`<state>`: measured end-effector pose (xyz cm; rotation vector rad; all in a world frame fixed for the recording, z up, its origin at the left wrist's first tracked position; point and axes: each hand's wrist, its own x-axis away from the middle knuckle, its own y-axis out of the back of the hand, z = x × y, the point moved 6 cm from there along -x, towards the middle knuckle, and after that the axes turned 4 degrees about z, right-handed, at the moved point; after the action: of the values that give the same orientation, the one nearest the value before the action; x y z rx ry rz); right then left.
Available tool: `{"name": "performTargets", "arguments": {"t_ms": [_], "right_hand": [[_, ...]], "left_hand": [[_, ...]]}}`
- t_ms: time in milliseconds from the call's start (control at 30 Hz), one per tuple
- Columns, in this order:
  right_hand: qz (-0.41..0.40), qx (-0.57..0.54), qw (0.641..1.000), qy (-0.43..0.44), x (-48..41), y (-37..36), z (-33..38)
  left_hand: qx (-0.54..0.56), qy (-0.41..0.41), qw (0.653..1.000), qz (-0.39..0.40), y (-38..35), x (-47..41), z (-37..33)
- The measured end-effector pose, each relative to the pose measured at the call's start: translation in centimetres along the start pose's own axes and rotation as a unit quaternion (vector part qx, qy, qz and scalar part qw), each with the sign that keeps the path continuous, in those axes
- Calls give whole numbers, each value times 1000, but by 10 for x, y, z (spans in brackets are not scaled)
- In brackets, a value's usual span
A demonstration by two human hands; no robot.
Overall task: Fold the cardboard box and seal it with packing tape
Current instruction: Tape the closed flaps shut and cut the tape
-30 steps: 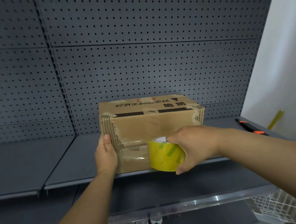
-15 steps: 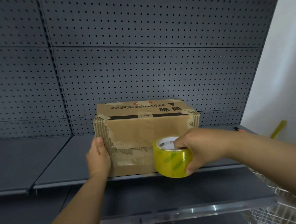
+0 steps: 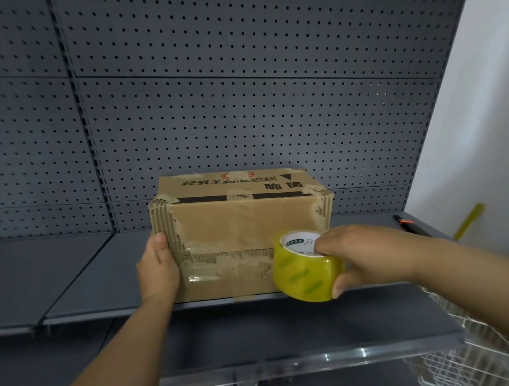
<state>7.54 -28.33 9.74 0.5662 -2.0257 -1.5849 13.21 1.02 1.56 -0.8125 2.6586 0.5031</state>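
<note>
Your left hand [image 3: 158, 268] keeps its station at the lower left of the cardboard box [image 3: 243, 220]. The thumb lies up the front corner and the fingers pass round the left side out of sight, so it clasps that end. The box stands closed on the grey shelf [image 3: 90, 284], in the centre of the frame. A glossy tape strip [image 3: 222, 272] now crosses the front seam. The yellow tape roll [image 3: 306, 275] has travelled from mid-face to the lower right corner, touching the box there. In my judgement this pass is nearly run out and wants wrapping or cutting. Your right hand [image 3: 368, 257] grips the roll, fingers in the core and thumb beneath. A black-and-orange cutter [image 3: 410, 226] lies well apart at the right.
</note>
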Motion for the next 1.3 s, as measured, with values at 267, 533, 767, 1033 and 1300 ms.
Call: {"name": "performTargets", "arguments": {"t_ms": [267, 533, 767, 1033, 1300], "right_hand": [[-70, 68, 995, -19, 23, 1, -22], [-75, 26, 997, -20, 31, -8, -46], [-135, 24, 989, -49, 40, -21, -78], [-42, 60, 992, -104, 17, -32, -85], [-37, 34, 990, -132, -8, -35, -100]], "left_hand": [[-8, -7, 1000, -5, 0, 1, -1], [-7, -6, 1000, -5, 0, 2, -2], [-2, -7, 1000, 1, -6, 2, -6], [-28, -23, 999, -5, -5, 1, -2], [-20, -22, 999, -14, -5, 1, 2]]}}
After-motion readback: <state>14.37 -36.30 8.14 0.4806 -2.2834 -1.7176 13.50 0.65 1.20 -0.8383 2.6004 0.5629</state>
